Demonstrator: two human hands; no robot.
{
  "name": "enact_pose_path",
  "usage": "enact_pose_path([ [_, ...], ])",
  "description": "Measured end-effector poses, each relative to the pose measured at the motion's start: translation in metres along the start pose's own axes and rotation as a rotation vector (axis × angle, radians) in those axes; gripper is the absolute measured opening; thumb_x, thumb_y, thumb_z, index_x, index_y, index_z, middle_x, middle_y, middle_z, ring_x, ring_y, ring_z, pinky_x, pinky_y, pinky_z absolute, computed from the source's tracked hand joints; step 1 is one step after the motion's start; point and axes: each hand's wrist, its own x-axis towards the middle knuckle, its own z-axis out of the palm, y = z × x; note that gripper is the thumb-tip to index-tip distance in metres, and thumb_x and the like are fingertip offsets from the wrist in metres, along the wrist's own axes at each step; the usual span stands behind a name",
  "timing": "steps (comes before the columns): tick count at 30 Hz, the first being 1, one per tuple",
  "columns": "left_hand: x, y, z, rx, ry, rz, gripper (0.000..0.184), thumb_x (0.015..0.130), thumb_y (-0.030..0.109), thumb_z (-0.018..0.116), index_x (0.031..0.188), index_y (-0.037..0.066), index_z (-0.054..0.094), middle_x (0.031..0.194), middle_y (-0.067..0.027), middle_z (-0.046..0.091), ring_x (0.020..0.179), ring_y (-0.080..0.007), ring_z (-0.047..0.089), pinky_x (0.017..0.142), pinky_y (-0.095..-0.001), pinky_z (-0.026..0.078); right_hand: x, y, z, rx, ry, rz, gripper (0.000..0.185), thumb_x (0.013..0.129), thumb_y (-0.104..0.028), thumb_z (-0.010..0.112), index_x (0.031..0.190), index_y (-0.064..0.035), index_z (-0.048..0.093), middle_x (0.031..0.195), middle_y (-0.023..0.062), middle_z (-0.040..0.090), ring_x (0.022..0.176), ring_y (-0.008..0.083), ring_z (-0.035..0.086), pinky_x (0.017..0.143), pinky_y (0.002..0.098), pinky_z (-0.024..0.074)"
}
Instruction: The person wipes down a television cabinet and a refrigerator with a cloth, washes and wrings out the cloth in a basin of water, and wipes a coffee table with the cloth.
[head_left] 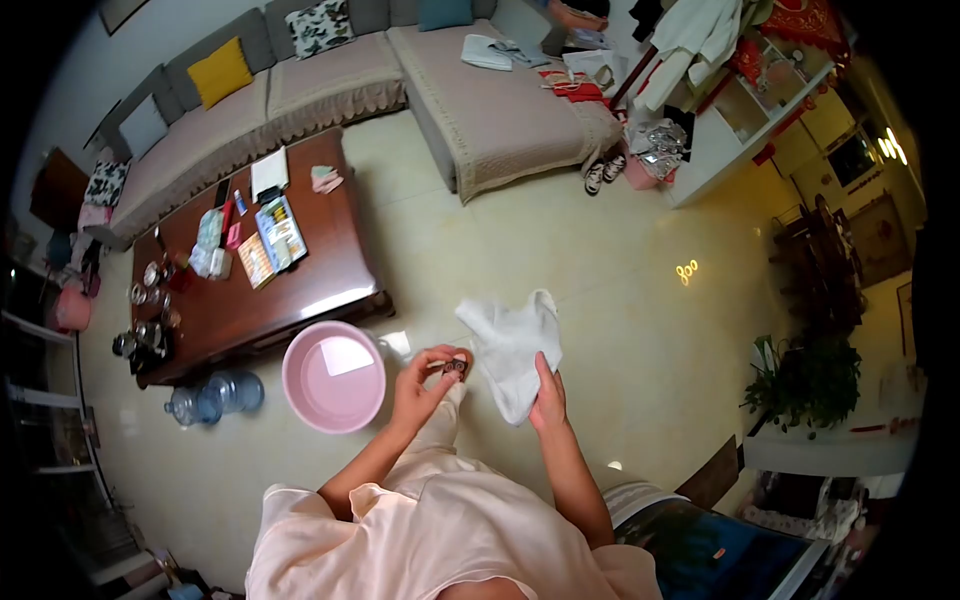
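My left hand [418, 384] is in front of me, its thumb and fingers curled in a pinch around a small dark object [455, 367] with two round light marks. Its kind is too small to make out, and my foot lies right behind it. A white cloth [513, 350], like a small towel, hangs from my right hand [548, 400]. The right thumb presses on the cloth's edge, with the fingers behind it. To the left of my left hand, a pink basin [334, 418] stands on the floor.
A dark wooden coffee table [330, 235] with papers, packets and glassware stands at the left. Large blue water bottles [237, 392] lie beside it. Beyond is a corner sofa [330, 85]. Shoes [604, 174] stand by its end; a leafy plant [815, 380] is at the right.
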Motion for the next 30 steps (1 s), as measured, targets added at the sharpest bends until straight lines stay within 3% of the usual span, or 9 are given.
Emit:
enact_pose_path([
  [4, 0.106, -0.014, 0.026, 0.104, -0.040, -0.014, 0.062, 0.074, 0.018, 0.075, 0.125, 0.005, 0.043, 0.128, -0.0117, 0.046, 0.119, -0.0219, 0.045, 0.095, -0.0372, 0.040, 0.050, -0.054, -0.002, -0.158, 0.056, -0.059, 0.052, 0.093, -0.026, 0.050, 0.132, 0.0026, 0.033, 0.128, 0.0129, 0.047, 0.116, 0.0235, 0.048, 0.097, 0.0361, 0.0383],
  [8, 0.191, -0.018, 0.080, 0.240, -0.247, -0.043, 0.074, 0.072, 0.020, 0.077, 0.133, 0.006, 0.036, 0.128, -0.0117, 0.046, 0.118, -0.0216, 0.045, 0.095, -0.0368, 0.040, 0.107, -0.103, -0.019, -0.137, 0.006, -0.039, 0.054, 0.094, -0.028, 0.046, 0.136, 0.0015, 0.028, 0.132, 0.0140, 0.044, 0.121, 0.0257, 0.044, 0.101, 0.0388, 0.0358],
  [11, 0.241, -0.015, 0.122, 0.090, -0.556, -0.251, 0.067, 0.074, 0.019, 0.075, 0.130, 0.004, 0.040, 0.123, -0.0096, 0.050, 0.112, -0.0172, 0.048, 0.091, -0.0318, 0.043, 0.133, -0.140, -0.035, -0.025, 0.034, -0.052, 0.054, 0.094, -0.030, 0.046, 0.135, 0.0015, 0.029, 0.131, 0.0148, 0.045, 0.119, 0.0259, 0.045, 0.100, 0.0388, 0.0369],
  [12, 0.256, -0.030, 0.135, -0.065, -0.683, -0.325, 0.051, 0.079, 0.016, 0.072, 0.122, 0.002, 0.049, 0.111, -0.0056, 0.058, 0.101, -0.0116, 0.053, 0.084, -0.0267, 0.046, 0.143, -0.150, -0.042, -0.012, 0.088, -0.081, 0.053, 0.094, -0.029, 0.047, 0.134, 0.0015, 0.032, 0.129, 0.0147, 0.046, 0.118, 0.0257, 0.047, 0.099, 0.0383, 0.0377],
  [17, 0.305, -0.043, 0.216, -0.120, -0.679, -0.416, 0.028, 0.083, 0.014, 0.068, 0.106, 0.001, 0.060, 0.093, -0.0015, 0.064, 0.084, -0.0074, 0.057, 0.077, -0.0251, 0.047, 0.191, -0.205, -0.114, -0.076, 0.280, -0.145, 0.040, 0.092, -0.025, 0.051, 0.122, 0.0009, 0.044, 0.117, 0.0118, 0.054, 0.106, 0.0224, 0.053, 0.089, 0.0362, 0.0437],
  [22, 0.371, -0.067, 0.320, 0.017, -0.696, -0.319, 0.030, 0.080, 0.018, 0.071, 0.103, 0.002, 0.061, 0.089, -0.0028, 0.065, 0.081, -0.0081, 0.056, 0.075, -0.0257, 0.046, 0.225, -0.259, -0.217, -0.476, 0.442, -0.180, 0.032, 0.093, -0.022, 0.051, 0.119, -0.0038, 0.047, 0.114, 0.0096, 0.055, 0.103, 0.0189, 0.054, 0.083, 0.0326, 0.0454],
  [25, 0.416, -0.087, 0.404, 0.206, -0.721, -0.273, 0.032, 0.078, 0.021, 0.072, 0.102, 0.002, 0.061, 0.089, -0.0033, 0.065, 0.081, -0.0089, 0.057, 0.075, -0.0266, 0.046, 0.249, -0.312, -0.255, -0.395, 0.399, -0.197, 0.036, 0.092, -0.020, 0.051, 0.124, -0.0065, 0.043, 0.119, 0.0096, 0.052, 0.106, 0.0186, 0.052, 0.085, 0.0309, 0.0438],
  [29, 0.461, -0.091, 0.538, 0.073, -0.819, -0.339, 0.037, 0.078, 0.022, 0.072, 0.106, 0.002, 0.059, 0.090, -0.0040, 0.064, 0.085, -0.0107, 0.058, 0.078, -0.0275, 0.047, 0.294, -0.394, -0.326, -0.391, 0.174, -0.351, 0.046, 0.091, -0.015, 0.052, 0.132, -0.0057, 0.034, 0.127, 0.0086, 0.045, 0.109, 0.0169, 0.048, 0.089, 0.0294, 0.0406],
  [30, 0.473, -0.080, 0.568, 0.077, -0.856, -0.375, 0.037, 0.079, 0.021, 0.071, 0.108, 0.002, 0.058, 0.091, -0.0043, 0.064, 0.086, -0.0110, 0.059, 0.078, -0.0273, 0.047, 0.305, -0.423, -0.324, -0.402, 0.311, -0.465, 0.036, 0.090, -0.010, 0.052, 0.124, -0.0014, 0.044, 0.114, 0.0055, 0.054, 0.102, 0.0125, 0.051, 0.085, 0.0266, 0.0411],
])
